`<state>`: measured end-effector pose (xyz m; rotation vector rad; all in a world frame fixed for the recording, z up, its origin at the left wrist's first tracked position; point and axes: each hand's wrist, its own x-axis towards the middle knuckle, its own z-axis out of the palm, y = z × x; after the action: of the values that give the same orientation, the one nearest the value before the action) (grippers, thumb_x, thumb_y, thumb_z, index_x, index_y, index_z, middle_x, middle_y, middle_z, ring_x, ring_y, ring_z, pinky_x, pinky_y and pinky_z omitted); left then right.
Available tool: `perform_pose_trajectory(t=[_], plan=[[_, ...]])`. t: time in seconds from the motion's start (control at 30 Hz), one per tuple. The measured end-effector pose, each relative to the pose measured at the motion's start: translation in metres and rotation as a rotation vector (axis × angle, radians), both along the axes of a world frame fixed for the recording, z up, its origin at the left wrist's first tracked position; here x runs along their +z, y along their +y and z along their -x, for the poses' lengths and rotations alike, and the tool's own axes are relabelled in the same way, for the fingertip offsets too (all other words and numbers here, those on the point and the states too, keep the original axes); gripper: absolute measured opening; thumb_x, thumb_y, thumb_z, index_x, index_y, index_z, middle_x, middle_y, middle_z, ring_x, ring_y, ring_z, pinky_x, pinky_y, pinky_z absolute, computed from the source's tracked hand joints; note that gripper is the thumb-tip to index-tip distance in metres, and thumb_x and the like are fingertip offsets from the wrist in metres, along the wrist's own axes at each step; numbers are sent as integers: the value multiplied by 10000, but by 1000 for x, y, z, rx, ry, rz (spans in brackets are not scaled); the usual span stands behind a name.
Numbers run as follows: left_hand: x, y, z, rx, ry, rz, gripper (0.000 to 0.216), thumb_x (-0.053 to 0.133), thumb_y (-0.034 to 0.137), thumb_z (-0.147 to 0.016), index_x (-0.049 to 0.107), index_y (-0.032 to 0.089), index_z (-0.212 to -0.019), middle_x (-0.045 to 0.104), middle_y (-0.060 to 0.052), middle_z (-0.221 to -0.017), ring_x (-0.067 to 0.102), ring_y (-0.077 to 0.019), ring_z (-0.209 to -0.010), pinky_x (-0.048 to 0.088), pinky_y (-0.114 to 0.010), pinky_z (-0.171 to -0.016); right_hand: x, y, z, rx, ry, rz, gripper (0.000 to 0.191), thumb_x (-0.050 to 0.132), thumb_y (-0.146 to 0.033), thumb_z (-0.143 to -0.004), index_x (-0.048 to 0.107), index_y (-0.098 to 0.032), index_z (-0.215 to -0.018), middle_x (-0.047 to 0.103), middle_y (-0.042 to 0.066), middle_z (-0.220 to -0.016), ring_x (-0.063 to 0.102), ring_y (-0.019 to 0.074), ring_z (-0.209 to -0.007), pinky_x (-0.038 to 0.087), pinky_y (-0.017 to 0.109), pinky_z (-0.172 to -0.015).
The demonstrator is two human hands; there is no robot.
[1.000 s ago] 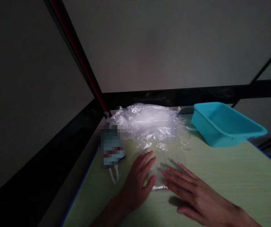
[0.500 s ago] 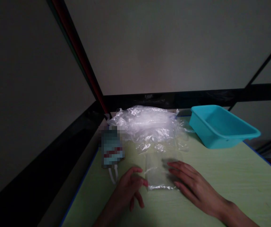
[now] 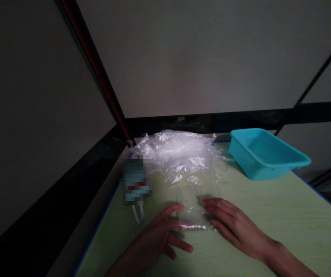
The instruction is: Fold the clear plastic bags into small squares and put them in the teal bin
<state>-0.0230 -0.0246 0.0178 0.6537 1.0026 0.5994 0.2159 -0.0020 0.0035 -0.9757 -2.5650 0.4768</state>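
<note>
A small clear plastic bag (image 3: pixel 194 209) lies flat on the light green table (image 3: pixel 269 215). My left hand (image 3: pixel 162 234) rests at the bag's left edge with fingers spread, fingertips touching its near left corner. My right hand (image 3: pixel 234 223) lies flat with fingers stretched out on the bag's right side. Neither hand grips anything.
Behind the small bag sits a crumpled heap of clear plastic bags (image 3: pixel 179 154). A turquoise plastic tub (image 3: pixel 263 156) stands at the back right. A blurred-out item with white loops (image 3: pixel 135 184) lies at the table's left edge. A black rail and grey walls enclose the back and left.
One second ago both hands lay over the bag. My left hand drew back and curled, then spread again at the bag's left corner. My right hand slid slightly to the bag's right side.
</note>
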Motion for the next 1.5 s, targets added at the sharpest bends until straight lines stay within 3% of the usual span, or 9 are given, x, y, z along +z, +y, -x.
perform_pose_trajectory(t=[0.27, 0.5, 0.73, 0.9, 1.03, 1.2, 1.5], plan=[[3, 4, 3, -86, -68, 59, 512, 608, 288, -706, 411, 205, -1172, 604, -98, -1106, 682, -205, -669, 427, -147, -376, 1, 0, -1, 11, -22, -24, 330, 400, -258, -907, 483, -172, -1214, 528, 77, -1251, 469, 197, -1147, 387, 385, -983], [0, 5, 3, -107, 4, 13, 299, 628, 346, -680, 627, 137, -894, 582, -99, -1141, 680, -192, -651, 402, -141, -364, 2, 2, -1, 41, -37, -47, 327, 387, -246, -913, 490, -161, -1212, 541, 89, -1233, 472, 199, -1141, 397, 382, -970], [-3, 10, 4, -184, 36, -11, 345, 598, 381, -716, 650, 141, -959, 567, -117, -1158, 677, -185, -658, 376, -141, -365, 9, 1, 0, 169, -92, -36, 378, 392, -303, -910, 456, -178, -1261, 500, 83, -1284, 422, 212, -1193, 331, 411, -1019], [-6, 12, 7, -189, -48, 9, 374, 606, 399, -710, 625, 158, -994, 544, -125, -1197, 678, -194, -664, 382, -152, -380, 11, -1, 2, 297, -153, 44, 571, 413, -388, -890, 231, -175, -1387, 308, 72, -1418, 234, 218, -1304, 162, 452, -1082], [-10, 13, 10, -196, -110, 22, 380, 601, 387, -724, 600, 160, -1028, 523, -136, -1225, 678, -202, -675, 398, -160, -398, 8, -2, 1, 292, -172, 104, 730, 448, -470, -852, 71, -185, -1408, 170, 77, -1454, 135, 233, -1325, 101, 468, -1084], [-10, 9, 15, -176, -127, 15, 379, 586, 347, -755, 567, 160, -1084, 568, -147, -1167, 680, -206, -685, 415, -149, -399, 3, -4, 0, 276, -172, 118, 727, 417, -511, -853, 77, -181, -1404, 131, 86, -1455, 114, 243, -1325, 80, 464, -1085], [-1, -4, 22, -54, 25, 13, 439, 618, 397, -726, 561, 143, -1080, 600, -138, -1117, 677, -187, -620, 399, -134, -353, 2, -5, -1, 277, -170, 96, 713, 410, -502, -860, 84, -176, -1404, 116, 89, -1457, 108, 244, -1326, 73, 469, -1084]])
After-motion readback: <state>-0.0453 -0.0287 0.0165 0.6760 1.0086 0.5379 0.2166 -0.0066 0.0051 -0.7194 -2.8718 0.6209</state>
